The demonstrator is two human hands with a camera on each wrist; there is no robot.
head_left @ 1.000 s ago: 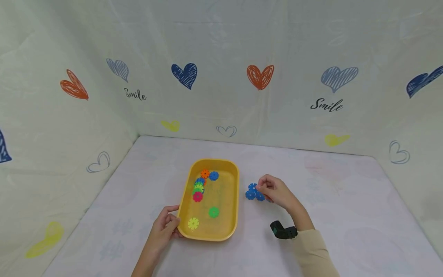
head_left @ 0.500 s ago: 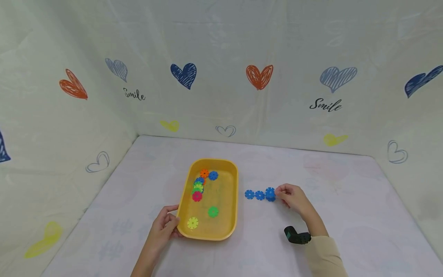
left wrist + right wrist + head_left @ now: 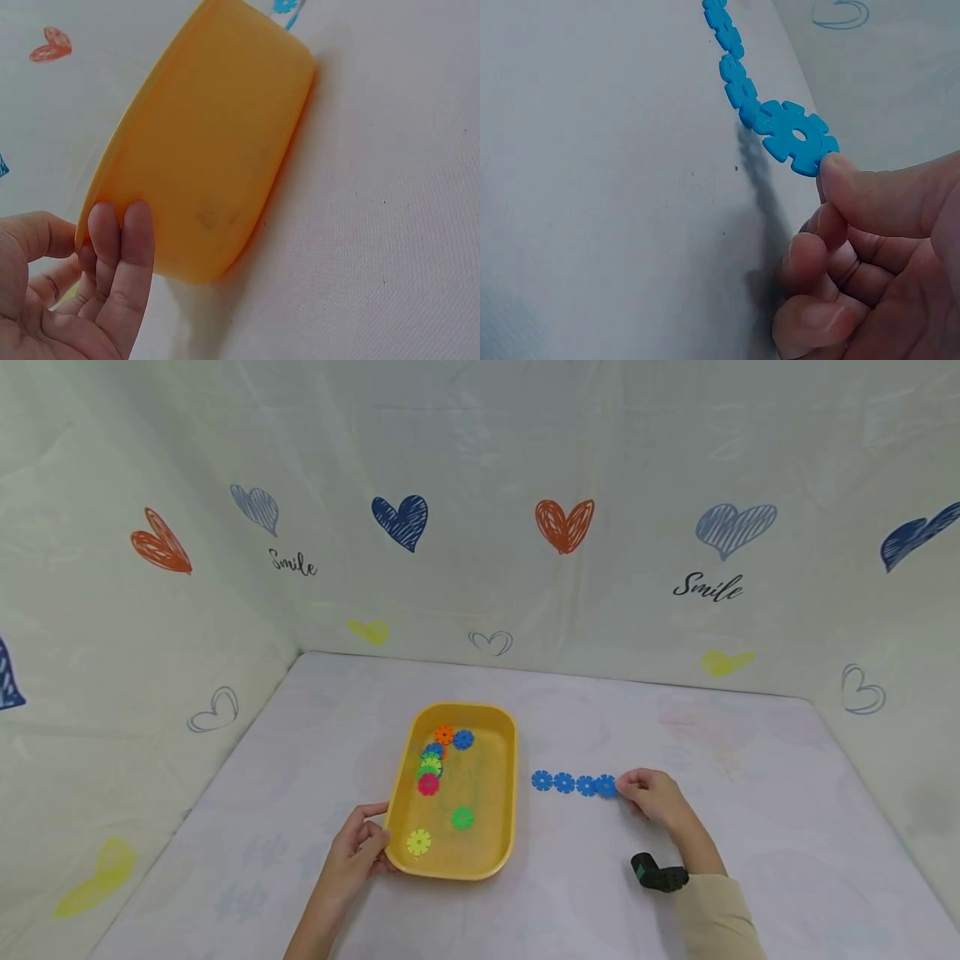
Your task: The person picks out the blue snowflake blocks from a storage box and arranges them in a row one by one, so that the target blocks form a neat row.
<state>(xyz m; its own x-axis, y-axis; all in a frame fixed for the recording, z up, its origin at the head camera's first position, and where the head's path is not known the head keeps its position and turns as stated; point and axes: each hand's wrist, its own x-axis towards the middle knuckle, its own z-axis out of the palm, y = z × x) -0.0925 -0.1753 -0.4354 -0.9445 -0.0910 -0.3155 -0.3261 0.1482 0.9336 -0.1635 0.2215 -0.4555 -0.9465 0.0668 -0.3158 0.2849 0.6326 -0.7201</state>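
Discs (image 3: 429, 766) inside the tray (image 3: 506, 793) show only from the head view.

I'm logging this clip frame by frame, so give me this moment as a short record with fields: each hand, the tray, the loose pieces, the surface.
left hand: grips the near left corner of the yellow tray
right hand: touches the end blue disc; whether it pinches it is unclear
row of blue discs: four, lying on the table right of the tray
discs in the tray: orange, blue, green, pink and yellow ones
table: covered in pale cloth
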